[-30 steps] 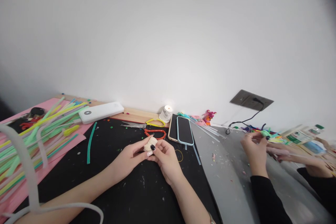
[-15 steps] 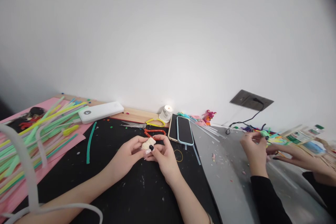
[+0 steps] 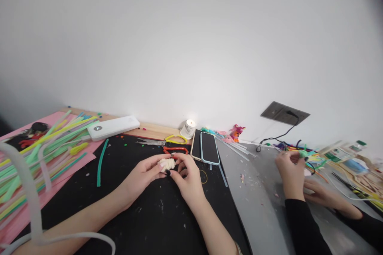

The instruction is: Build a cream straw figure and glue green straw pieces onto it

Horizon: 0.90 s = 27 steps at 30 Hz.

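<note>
Both my hands meet over the black mat (image 3: 134,223) and pinch one small cream-coloured coiled lump (image 3: 166,163). My left hand (image 3: 143,175) grips it from the left with thumb and fingers closed on it. My right hand (image 3: 187,177) holds its right end, fingers curled, dark-painted thumbnail under the lump. Just behind the lump lie red-handled scissors (image 3: 176,150) and a yellow loop (image 3: 176,139). Two phones (image 3: 206,147) lie face down to the right of my hands.
A heap of coloured straws (image 3: 44,147) lies on pink paper at left, with a white power bank (image 3: 113,127) and a green tube (image 3: 101,161). A lit candle (image 3: 188,127) stands by the wall. Another person's hands (image 3: 293,175) work on a grey mat at right.
My hands have turned the cream lump and lowered it slightly; my right fingers now curl round its right end. The other person's far hand has dropped down to the grey mat.
</note>
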Each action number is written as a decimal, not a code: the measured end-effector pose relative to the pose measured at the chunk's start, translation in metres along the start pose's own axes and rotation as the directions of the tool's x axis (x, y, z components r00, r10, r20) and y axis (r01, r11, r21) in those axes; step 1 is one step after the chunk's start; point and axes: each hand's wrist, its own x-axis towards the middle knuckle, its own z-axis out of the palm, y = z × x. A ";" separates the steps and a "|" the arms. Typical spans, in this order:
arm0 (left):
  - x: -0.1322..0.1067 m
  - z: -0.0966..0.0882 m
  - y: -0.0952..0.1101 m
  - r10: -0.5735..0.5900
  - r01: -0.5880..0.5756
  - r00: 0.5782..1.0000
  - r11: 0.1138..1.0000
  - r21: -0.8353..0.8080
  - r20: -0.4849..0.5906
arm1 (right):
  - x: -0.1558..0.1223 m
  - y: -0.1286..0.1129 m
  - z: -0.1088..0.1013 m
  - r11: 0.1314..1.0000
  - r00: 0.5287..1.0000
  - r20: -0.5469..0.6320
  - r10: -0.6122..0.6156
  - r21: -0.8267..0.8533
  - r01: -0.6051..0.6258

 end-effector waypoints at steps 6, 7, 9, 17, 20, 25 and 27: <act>0.003 -0.001 -0.002 -0.016 0.015 1.000 0.998 -0.057 -0.017 | 0.000 0.000 -0.007 0.992 0.996 -0.001 -0.090 -0.086 0.090; 0.003 -0.001 -0.002 -0.016 0.014 1.000 0.998 -0.061 -0.023 | 0.001 0.000 -0.008 0.992 0.996 0.001 -0.093 -0.086 0.093; 0.003 -0.001 -0.001 -0.017 0.015 0.999 0.997 -0.070 -0.038 | 0.001 -0.001 -0.010 0.990 0.994 0.008 -0.109 -0.095 0.109; 0.000 -0.001 0.002 -0.043 0.043 0.999 0.999 -0.025 0.002 | -0.002 -0.002 -0.007 0.966 0.980 0.021 -0.199 -0.167 0.199; 0.001 -0.001 0.001 -0.041 0.041 0.999 0.999 -0.002 0.011 | -0.002 -0.003 -0.007 0.959 0.976 0.035 -0.216 -0.179 0.219; 0.001 -0.002 0.001 -0.030 0.029 0.999 0.999 0.035 0.027 | -0.003 -0.004 -0.008 0.952 0.969 0.042 -0.243 -0.183 0.247; 0.000 -0.001 0.003 -0.036 0.035 0.999 0.998 0.052 0.027 | -0.004 -0.004 -0.008 0.946 0.965 0.037 -0.258 -0.191 0.260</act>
